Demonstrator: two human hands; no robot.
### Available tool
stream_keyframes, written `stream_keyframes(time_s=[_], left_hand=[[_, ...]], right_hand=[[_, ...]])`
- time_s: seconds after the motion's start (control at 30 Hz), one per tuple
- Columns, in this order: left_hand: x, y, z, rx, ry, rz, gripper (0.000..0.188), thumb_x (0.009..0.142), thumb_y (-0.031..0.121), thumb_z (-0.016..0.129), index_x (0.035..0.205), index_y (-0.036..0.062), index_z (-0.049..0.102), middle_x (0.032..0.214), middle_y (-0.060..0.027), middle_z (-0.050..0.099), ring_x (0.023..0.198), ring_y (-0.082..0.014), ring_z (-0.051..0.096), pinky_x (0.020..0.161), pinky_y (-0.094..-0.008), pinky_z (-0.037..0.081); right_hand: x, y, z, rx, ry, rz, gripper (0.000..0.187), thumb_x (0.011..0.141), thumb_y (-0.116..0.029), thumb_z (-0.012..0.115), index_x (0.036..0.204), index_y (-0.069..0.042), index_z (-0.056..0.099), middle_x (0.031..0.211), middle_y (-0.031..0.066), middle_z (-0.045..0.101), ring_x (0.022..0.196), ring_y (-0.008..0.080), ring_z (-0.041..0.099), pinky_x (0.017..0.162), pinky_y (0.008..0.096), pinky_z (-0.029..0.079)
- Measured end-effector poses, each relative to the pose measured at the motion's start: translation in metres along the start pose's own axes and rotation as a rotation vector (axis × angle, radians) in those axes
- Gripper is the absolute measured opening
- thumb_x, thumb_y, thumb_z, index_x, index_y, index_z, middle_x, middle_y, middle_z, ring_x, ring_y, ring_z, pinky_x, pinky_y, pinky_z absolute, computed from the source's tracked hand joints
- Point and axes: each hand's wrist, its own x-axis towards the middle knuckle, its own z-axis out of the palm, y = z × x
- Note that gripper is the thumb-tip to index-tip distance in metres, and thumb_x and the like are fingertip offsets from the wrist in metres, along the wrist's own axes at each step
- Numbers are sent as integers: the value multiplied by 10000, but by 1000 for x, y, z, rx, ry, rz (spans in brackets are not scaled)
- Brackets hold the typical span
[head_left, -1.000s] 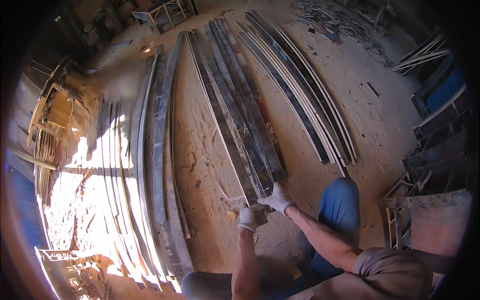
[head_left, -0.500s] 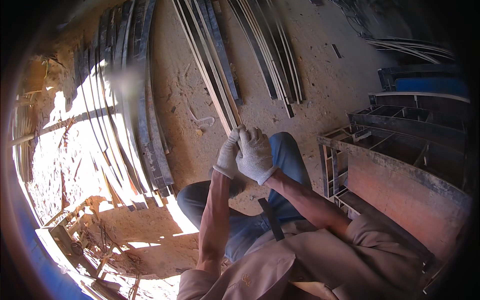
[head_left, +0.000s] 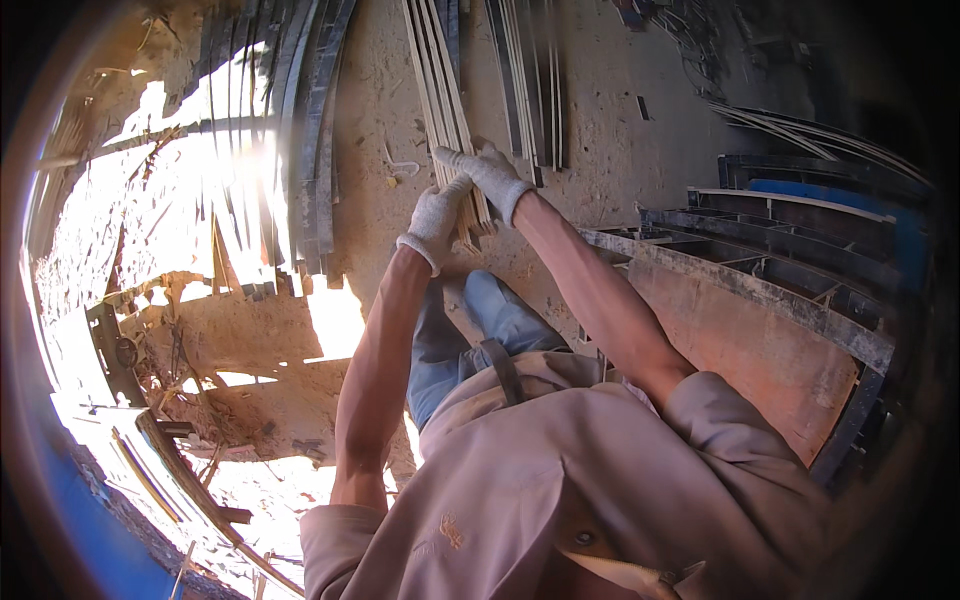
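Note:
A bundle of long, narrow, pale-edged strips [head_left: 438,90] runs away from me over the dirt floor, its near ends just in front of my knees. Both my hands wear grey knitted gloves. My left hand [head_left: 436,218] is closed around the left side of the bundle near its end. From the right, my right hand [head_left: 488,178] grips across the top of the same strips, slightly farther out. The two hands touch, and the fingers beneath the strips are hidden. The strips' material is not clear.
More dark and pale strips [head_left: 520,90] lie right of the bundle. A pile of long dark bars [head_left: 318,150] is at the left, partly in glaring sunlight. At the right stand metal frames with a rusty reddish panel [head_left: 740,330]. Thin rods [head_left: 780,130] lie behind them.
My body has gone from crouching to more upright. My hands have spread a little apart, and the right has shifted forward over the strips. The strips' near ends now show below the hands.

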Motion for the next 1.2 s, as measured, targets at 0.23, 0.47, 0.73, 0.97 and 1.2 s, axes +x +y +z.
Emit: stream_keyframes(time_s=[0.23,0.47,0.73,0.97,1.2], left_hand=[[-93,17,38,-30,-70,-15,419,1107,376,531,1216,-15,634,1049,-153,737,917,-299,760,831,-495,661],[-186,-63,71,-151,-130,-88,407,1115,356,509,1171,-30,622,997,-187,698,914,-371,742,841,-555,661],[-222,-106,72,-182,-113,-90,406,1106,358,531,1214,-27,606,1058,-209,694,1003,-386,725,936,-600,633],[-262,-141,45,-106,-95,-58,335,1074,326,605,1180,10,635,1057,-148,692,957,-301,719,912,-557,645],[-330,-197,26,363,162,-9,424,912,325,758,1006,-83,699,985,-156,717,850,-270,750,621,-436,656]], right_hand=[[-51,-11,-16,164,-210,271,424,882,-267,853,1156,23,709,1019,158,756,867,261,749,779,386,613],[-137,8,-54,-7,-157,198,606,884,-391,851,1256,59,690,1171,215,734,1000,305,726,896,426,579],[-180,64,-59,-30,-198,149,653,896,-406,826,1247,122,672,1184,241,730,1023,292,729,898,404,580],[-248,64,-34,-28,-227,175,694,888,-520,817,1207,89,716,1120,209,744,987,261,724,820,391,581],[-312,82,45,-1181,27,143,1314,768,-584,851,1597,173,167,1358,358,627,1258,414,653,1058,482,520]])
